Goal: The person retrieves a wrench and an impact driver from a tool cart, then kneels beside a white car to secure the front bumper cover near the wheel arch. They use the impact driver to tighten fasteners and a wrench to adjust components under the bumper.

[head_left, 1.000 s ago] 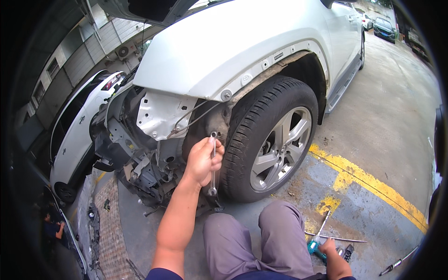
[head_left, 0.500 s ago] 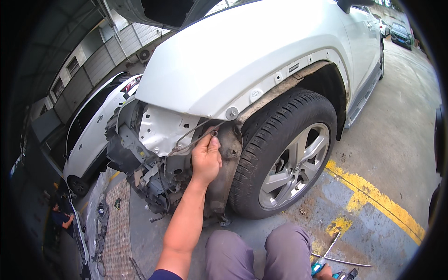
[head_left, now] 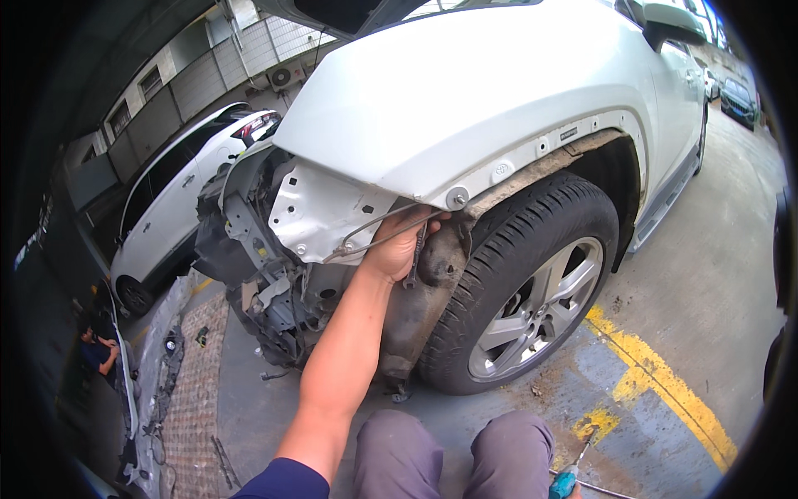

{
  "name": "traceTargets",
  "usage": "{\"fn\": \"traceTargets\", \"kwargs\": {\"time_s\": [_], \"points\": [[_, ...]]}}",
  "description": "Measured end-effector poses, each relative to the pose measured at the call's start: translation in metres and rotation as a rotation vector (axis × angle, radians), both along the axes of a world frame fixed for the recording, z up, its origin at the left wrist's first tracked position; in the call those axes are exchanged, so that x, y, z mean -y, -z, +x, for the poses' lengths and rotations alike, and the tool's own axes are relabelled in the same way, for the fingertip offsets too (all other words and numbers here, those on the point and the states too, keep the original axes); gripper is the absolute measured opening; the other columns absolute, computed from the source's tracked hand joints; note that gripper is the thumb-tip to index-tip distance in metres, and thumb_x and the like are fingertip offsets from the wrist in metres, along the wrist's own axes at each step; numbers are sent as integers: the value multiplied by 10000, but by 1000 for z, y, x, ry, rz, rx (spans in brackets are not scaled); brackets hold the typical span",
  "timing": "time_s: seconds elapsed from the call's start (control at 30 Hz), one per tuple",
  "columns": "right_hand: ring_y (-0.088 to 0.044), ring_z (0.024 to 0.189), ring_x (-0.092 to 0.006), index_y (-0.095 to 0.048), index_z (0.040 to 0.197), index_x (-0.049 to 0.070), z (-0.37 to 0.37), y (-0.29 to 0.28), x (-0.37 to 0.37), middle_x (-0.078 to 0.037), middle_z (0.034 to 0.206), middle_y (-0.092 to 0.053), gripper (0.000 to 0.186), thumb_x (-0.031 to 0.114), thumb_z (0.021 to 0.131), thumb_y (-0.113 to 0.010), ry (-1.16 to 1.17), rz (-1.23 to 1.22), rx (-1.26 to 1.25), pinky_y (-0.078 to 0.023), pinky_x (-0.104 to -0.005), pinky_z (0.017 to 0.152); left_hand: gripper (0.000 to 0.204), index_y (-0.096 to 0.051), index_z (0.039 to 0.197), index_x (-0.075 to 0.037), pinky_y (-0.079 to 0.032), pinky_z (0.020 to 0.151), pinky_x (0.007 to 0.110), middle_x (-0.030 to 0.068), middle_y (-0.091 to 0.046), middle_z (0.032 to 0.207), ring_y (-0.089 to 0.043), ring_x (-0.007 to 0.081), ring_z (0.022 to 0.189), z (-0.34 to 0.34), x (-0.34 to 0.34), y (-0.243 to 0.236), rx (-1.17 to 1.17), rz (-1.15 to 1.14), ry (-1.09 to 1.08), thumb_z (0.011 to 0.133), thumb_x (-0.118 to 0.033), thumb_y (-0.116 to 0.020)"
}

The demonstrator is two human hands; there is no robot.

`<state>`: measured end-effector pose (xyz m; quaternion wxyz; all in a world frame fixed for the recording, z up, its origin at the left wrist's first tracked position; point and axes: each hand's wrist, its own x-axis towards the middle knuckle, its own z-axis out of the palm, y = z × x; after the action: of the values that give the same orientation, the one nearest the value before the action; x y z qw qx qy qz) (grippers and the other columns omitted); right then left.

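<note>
My left hand (head_left: 402,241) reaches up under the lower edge of a white fender (head_left: 465,91), just ahead of the front wheel. Its fingers close around a dark metal wrench (head_left: 418,256) that hangs down beside the palm. A thin bent rod or cable (head_left: 366,226) crosses in front of that hand, and a round bolt washer (head_left: 456,198) sits on the fender edge close by. Low at the right, my right hand (head_left: 576,492) shows only in part at the lower edge, on a teal cordless driver (head_left: 563,482) with a long bit pointing up and away.
The car's front end is stripped, with broken dark parts (head_left: 266,283) exposed. The tyre (head_left: 515,266) stands right of my left arm. Yellow lines (head_left: 665,382) mark the floor. At the left are a patterned mat (head_left: 195,374), another white car (head_left: 179,191) and a seated person (head_left: 98,353).
My left hand has gone further up behind the fender edge, and the wrench has turned to hang downward. The driver and my right hand sit lower in the picture. The view has shifted slightly.
</note>
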<state>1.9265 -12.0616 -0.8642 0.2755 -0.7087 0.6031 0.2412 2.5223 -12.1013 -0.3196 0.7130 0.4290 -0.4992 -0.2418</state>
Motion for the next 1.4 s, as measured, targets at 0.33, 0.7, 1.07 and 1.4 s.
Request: {"fn": "traceTargets", "kwargs": {"time_s": [0.33, 0.7, 1.07, 1.4], "points": [[-583, 783, -199, -550, 1197, 15, 68, -167, 53, -112, 952, -609, 496, 366, 858, -639, 267, -510, 1405, -477, -346, 674, 278, -633, 1146, 2, -496, 877, 272, 102, -676, 1050, -628, 153, 988, 22, 2, 3, 44, 85, 71, 955, -198, -614], [-586, 710, -173, -534, 1128, 16, 149, -423, 48, -67, 850, -576, 350, 222, 870, -651, 188, -816, 1650, -493, -322, 638, 301, -629, 1156, -6, -476, 847, 264, 72, -668, 1024, -605, 130, 930, 7, -15, -2, 99, 86, 213, 881, -127, -646], [-599, 613, -175, -541, 1115, -1, 206, -504, 32, -107, 811, -604, 359, 98, 789, -653, 263, -610, 1727, -500, -293, 511, 236, -654, 1105, -41, -470, 879, 266, 20, -653, 1040, -590, 112, 976, 9, -14, -6, 81, 74, 285, 889, -136, -671], [-602, 617, -189, -555, 1066, -21, 232, -536, 24, -119, 819, -623, 269, 24, 806, -606, 273, -326, 1768, -506, -309, 510, 270, -633, 1167, -37, -464, 910, 274, 22, -646, 1097, -582, 118, 1024, 12, -11, 0, 79, 29, 358, 904, -102, -643]]}}
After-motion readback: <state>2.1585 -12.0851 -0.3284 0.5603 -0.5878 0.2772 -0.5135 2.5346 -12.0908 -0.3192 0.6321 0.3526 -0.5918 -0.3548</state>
